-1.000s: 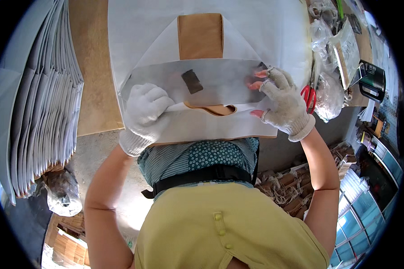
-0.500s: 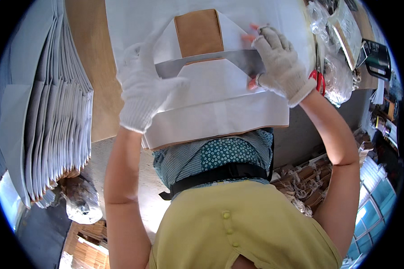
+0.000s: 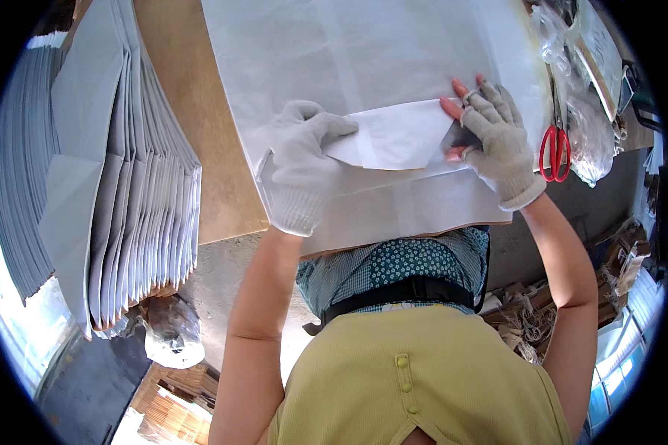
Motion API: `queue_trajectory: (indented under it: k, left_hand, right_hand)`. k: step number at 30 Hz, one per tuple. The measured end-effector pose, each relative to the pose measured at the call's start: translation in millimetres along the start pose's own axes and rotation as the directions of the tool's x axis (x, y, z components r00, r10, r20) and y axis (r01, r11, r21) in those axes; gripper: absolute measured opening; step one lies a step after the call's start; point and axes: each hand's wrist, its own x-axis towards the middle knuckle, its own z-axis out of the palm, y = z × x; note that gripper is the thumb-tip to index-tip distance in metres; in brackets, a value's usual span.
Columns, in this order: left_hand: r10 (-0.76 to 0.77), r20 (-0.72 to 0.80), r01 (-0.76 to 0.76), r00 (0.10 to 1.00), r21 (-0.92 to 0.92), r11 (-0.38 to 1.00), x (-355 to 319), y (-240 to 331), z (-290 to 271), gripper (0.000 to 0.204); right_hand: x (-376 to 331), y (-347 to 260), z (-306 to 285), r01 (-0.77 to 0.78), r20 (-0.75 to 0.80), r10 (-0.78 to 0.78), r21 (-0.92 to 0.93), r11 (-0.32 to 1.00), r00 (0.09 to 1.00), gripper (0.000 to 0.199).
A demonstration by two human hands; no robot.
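Observation:
A large white paper bag [image 3: 460, 204] lies across the table edge, its near end folded into a white flap [image 3: 393, 137] with slanted sides. My left hand [image 3: 300, 167], in a white knit glove, sits at the flap's left end. Its fingers are bent and the thumb presses on the flap; part of the grip is hidden. At the right end, my right hand [image 3: 497, 141] rests flat with spread fingers, bare fingertips showing from the glove. These fingertips touch the paper beside the flap's slanted edge.
Red-handled scissors [image 3: 555, 152] lie to the right, beside clear crumpled plastic [image 3: 590, 137]. A thick stack of folded white paper bags [image 3: 137, 200] stands at the left on the brown table board [image 3: 215, 170]. Scraps and cardboard strips [image 3: 523, 319] lie below on the right.
The far flap with the brown panel has been folded over toward me, covering the opening and the brown. My left hand has come in from the side onto the flap; my right has settled flat.

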Motion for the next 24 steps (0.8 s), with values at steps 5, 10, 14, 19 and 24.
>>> queue_trajectory:
  k: [5,10,14,19,24]
  left_hand:
    - [0.196,0.229,-0.21,0.953,0.036,0.977,-12.2,3.9,-8.3,0.029]
    - [0.185,0.289,-0.18,0.939,-0.044,0.983,-11.5,6.2,-11.4,0.034]
    - [0.431,-0.122,-0.339,0.894,0.445,0.829,-13.7,-2.0,-1.8,0.036]
    - [0.424,-0.165,-0.281,0.89,0.535,0.797,-10.2,12.6,28.0,0.038]
    - [0.392,-0.15,-0.303,0.908,0.414,0.858,-12.1,4.2,14.5,0.036]
  right_hand:
    - [-1.2,3.4,8.2,0.158,-0.123,-0.165,-0.068,0.985,0.979,0.053]
    - [44.9,-56.7,15.8,0.302,-0.128,-0.28,0.212,0.929,0.951,0.046]
    - [45.0,-61.9,21.8,0.342,-0.24,-0.296,0.179,0.923,0.925,0.044]
    - [53.6,-80.9,29.9,0.173,-0.339,-0.108,0.169,0.97,0.935,0.042]
    - [49.9,-71.0,21.2,0.298,-0.321,-0.246,0.125,0.946,0.915,0.04]
